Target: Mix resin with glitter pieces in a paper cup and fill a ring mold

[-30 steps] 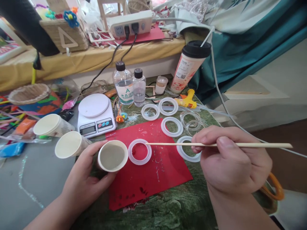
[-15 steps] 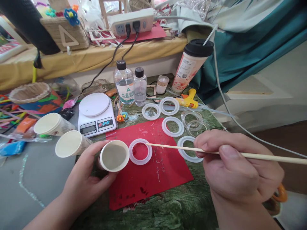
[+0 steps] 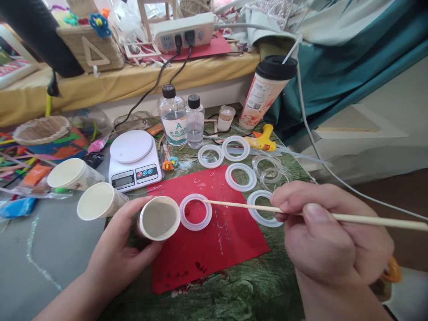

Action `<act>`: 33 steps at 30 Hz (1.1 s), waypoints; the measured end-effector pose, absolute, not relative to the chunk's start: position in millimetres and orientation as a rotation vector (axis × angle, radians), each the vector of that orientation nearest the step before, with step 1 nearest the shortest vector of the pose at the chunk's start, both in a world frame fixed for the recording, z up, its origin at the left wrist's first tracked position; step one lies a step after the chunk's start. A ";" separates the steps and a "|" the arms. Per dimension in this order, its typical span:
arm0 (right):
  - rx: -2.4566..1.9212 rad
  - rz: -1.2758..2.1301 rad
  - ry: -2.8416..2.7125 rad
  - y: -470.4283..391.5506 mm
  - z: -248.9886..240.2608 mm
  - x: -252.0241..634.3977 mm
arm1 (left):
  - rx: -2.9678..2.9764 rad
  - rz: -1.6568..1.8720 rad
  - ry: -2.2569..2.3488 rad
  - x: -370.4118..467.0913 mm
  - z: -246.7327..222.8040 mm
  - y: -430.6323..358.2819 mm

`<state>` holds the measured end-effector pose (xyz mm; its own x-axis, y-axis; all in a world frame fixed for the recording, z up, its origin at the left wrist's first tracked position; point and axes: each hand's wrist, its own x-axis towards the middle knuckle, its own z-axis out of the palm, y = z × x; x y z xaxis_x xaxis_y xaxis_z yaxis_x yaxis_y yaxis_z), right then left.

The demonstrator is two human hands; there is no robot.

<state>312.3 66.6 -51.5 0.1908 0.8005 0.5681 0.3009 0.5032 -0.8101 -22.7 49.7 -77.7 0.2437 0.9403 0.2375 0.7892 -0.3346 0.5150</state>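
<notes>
My left hand [image 3: 130, 240] is wrapped round a paper cup [image 3: 159, 218] with greyish liquid inside, its mouth tilted toward me. Pinched in my right hand [image 3: 329, 236] is a thin wooden stick [image 3: 247, 206]. The stick's tip meets the upper right rim of a translucent white ring mold [image 3: 209, 216], which lies on a red sheet [image 3: 214, 249] beside the cup. More ring molds of the same kind lie to the right and behind, one mold [image 3: 240, 177] on the sheet's far corner and another [image 3: 257, 218] partly hidden by my right hand.
Behind stand a white digital scale [image 3: 135, 158], two clear bottles [image 3: 174, 118] with black caps, and a tall lidded drink cup [image 3: 262, 93]. A yellow glue gun [image 3: 265, 139] lies near clear rings [image 3: 270, 171]. Two paper cups [image 3: 96, 203] lean at left. A white cable [image 3: 310, 120] hangs at right.
Almost nothing differs. My right hand and the stick have shifted very slightly, while the stick's tip stays at the mold's rim and my left hand holds the cup in place.
</notes>
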 end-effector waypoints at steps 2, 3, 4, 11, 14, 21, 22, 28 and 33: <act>-1.038 0.442 -1.362 69.1 -52.5 312.4 | 2.238 0.745 1.606 -22.7 -77.5 50.0; -1.020 0.426 -1.367 70.0 -54.0 312.1 | 2.238 0.748 1.607 -22.7 -77.5 50.0; -1.006 0.408 -1.374 70.5 -55.9 311.5 | 2.236 0.750 1.607 -22.6 -77.4 50.1; -0.880 0.384 -1.447 68.2 -63.5 301.0 | 2.199 0.748 1.615 -22.6 -77.8 49.8; -0.875 0.337 -1.423 67.6 -64.9 300.5 | 2.204 0.749 1.617 -23.7 -78.4 49.8; -0.882 0.347 -1.452 68.4 -67.5 305.9 | 2.217 0.765 1.619 -24.7 -79.2 50.3; -0.870 0.345 -1.444 69.0 -67.5 305.6 | 2.216 0.765 1.618 -24.3 -79.0 50.3; -0.812 0.374 -1.460 72.0 -67.2 303.6 | 2.201 0.757 1.609 -22.7 -78.0 50.7; -0.841 0.369 -1.465 70.8 -65.4 301.8 | 2.176 0.748 1.612 -24.4 -80.1 50.7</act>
